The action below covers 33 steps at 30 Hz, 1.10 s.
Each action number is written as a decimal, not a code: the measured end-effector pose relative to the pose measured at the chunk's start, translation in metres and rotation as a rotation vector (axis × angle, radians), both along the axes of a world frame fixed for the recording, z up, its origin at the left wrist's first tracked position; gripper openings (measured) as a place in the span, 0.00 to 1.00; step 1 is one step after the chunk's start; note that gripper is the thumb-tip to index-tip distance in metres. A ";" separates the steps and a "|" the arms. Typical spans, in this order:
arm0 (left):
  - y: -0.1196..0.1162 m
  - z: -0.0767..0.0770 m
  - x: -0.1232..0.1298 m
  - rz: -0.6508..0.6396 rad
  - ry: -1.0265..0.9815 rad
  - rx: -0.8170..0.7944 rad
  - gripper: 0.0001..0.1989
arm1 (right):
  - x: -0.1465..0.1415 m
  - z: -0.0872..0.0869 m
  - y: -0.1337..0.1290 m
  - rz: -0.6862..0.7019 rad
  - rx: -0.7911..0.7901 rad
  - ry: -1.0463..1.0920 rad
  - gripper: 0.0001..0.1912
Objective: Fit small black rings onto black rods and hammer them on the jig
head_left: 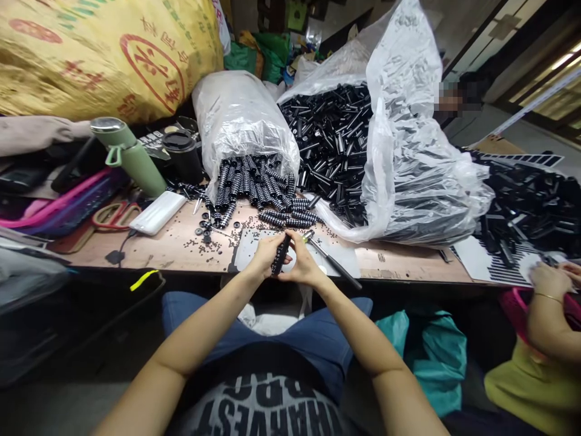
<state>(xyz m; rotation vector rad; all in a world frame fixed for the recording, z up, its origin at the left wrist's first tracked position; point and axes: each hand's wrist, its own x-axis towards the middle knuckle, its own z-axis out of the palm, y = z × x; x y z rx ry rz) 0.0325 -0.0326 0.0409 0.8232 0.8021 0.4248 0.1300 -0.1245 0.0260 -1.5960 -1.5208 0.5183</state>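
Observation:
Near the table's front edge, my left hand (pixel 264 255) and my right hand (pixel 301 261) are closed around a short black rod-shaped part (pixel 280 257) with rows of small pale marks along its side. It is held tilted, and fingers cover some of it. Just right of my hands lies a hand tool with a black handle (pixel 338 268) and a yellow-green and metal end, resting on a pale sheet (pixel 351 257). Behind my hands lie similar black parts with pale bands (pixel 290 218), and more spill out of a white plastic bag (pixel 245 115).
A large clear bag (pixel 399 151) of plain black pieces (pixel 333 139) stands at centre right. Left are a green bottle (pixel 136 160), a white power bank (pixel 158 213), red-handled scissors (pixel 115 216) and scattered tiny bits (pixel 204 245). Another person's hand (pixel 551 280) works at far right.

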 end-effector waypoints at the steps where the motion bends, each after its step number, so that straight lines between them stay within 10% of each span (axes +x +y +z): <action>1: 0.000 -0.002 0.002 -0.004 0.010 -0.002 0.17 | 0.000 -0.002 -0.001 -0.006 -0.010 0.021 0.57; 7: 0.000 -0.028 0.012 -0.068 0.035 0.157 0.18 | -0.001 -0.018 -0.002 -0.100 -0.023 -0.058 0.58; 13: -0.008 -0.072 0.009 -0.225 0.217 1.279 0.25 | 0.006 -0.049 -0.007 -0.279 -0.086 -0.180 0.50; 18: 0.001 -0.085 -0.003 -0.426 0.288 1.734 0.17 | 0.048 -0.046 -0.046 -0.586 -0.291 -0.423 0.28; 21: 0.006 -0.083 -0.010 -0.424 0.371 1.890 0.16 | 0.063 -0.030 -0.072 -0.704 -0.532 -0.494 0.12; 33: -0.025 -0.090 -0.004 -0.451 0.563 1.958 0.24 | 0.004 0.002 -0.089 -0.540 -0.507 -0.252 0.20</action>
